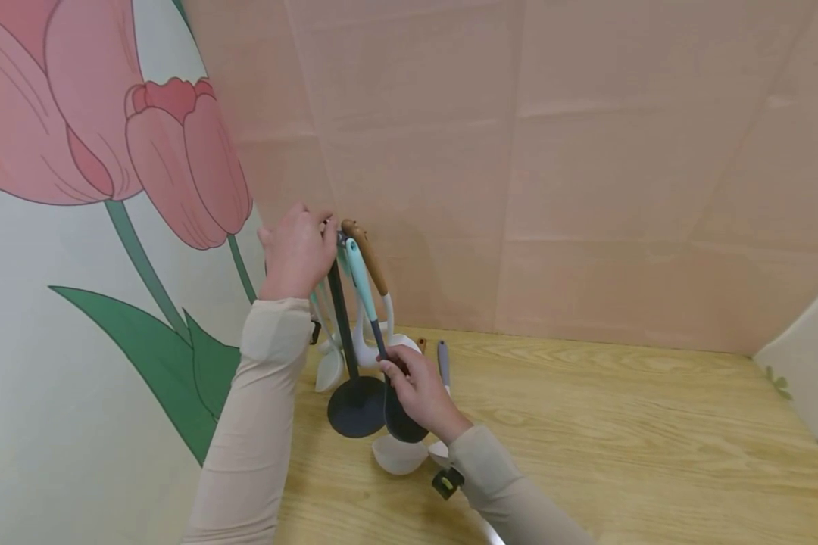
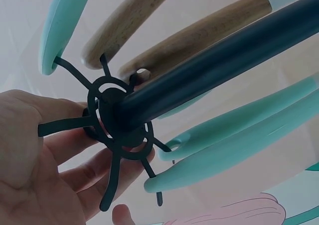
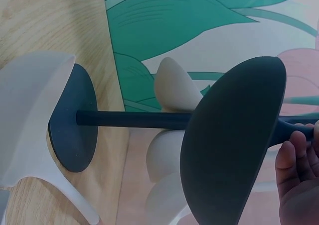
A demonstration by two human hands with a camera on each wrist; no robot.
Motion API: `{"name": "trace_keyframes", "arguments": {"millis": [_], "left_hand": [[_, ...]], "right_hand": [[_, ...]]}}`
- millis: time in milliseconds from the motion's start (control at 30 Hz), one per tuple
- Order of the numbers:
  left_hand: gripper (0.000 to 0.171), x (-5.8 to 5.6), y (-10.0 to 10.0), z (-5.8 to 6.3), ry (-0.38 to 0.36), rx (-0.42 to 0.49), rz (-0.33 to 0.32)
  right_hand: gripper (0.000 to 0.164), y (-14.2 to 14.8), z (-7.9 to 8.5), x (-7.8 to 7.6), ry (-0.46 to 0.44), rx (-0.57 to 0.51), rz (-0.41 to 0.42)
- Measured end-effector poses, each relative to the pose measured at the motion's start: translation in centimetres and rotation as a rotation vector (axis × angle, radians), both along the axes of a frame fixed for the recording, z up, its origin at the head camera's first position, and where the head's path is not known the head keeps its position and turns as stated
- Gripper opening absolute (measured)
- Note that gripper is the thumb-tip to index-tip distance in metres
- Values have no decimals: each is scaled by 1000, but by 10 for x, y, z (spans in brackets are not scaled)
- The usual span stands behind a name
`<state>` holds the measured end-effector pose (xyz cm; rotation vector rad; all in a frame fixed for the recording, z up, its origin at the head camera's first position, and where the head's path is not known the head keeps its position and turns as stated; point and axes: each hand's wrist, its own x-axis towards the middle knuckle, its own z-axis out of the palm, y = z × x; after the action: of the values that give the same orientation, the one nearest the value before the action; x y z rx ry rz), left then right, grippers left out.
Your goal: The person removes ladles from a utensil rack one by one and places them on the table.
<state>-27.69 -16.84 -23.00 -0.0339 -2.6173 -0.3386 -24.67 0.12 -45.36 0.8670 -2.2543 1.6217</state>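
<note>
A dark utensil rack (image 1: pixel 341 318) with a round base (image 1: pixel 351 412) stands on the wooden table. My left hand (image 1: pixel 298 250) grips its top, fingers curled behind the hooked ring (image 2: pixel 119 150) in the left wrist view. With my right hand (image 1: pixel 416 382) I pinch the neck of a dark ladle (image 3: pixel 232 135). That ladle's turquoise handle (image 1: pixel 360 276) points up, its holed end right at a hook. Around the pole hang utensils with wooden handles (image 2: pixel 199 41) and turquoise handles (image 2: pixel 239 155), their pale heads (image 1: pixel 330 369) below.
A white ladle (image 1: pixel 399 454) lies in front of the rack base. Beside it lies a utensil with a purple-grey handle (image 1: pixel 444 363), partly hidden by my right hand. A pink-covered wall (image 1: pixel 586 189) rises behind, and a tulip-printed panel (image 1: pixel 109 303) stands close on the left.
</note>
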Motion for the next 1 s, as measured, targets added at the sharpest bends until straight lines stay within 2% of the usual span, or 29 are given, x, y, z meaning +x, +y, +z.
{"name": "trace_keyframes", "arguments": {"millis": [433,633,700,1000], "left_hand": [[35,0,-1,0,8,-9,-1],[35,-1,-1,-1,-5,-16,-2],[36,-1,-2,-1,-11,-23,2],[36,-1,-2,-2,-6,-13,-2]], "right_hand": [[19,2,-1,1,-3,-5,-7],[17,8,0,0,-90,-192,9],[15,11,1,-3,-85,-219,-6],[14,16,5,-5,-84,-172,4]]}}
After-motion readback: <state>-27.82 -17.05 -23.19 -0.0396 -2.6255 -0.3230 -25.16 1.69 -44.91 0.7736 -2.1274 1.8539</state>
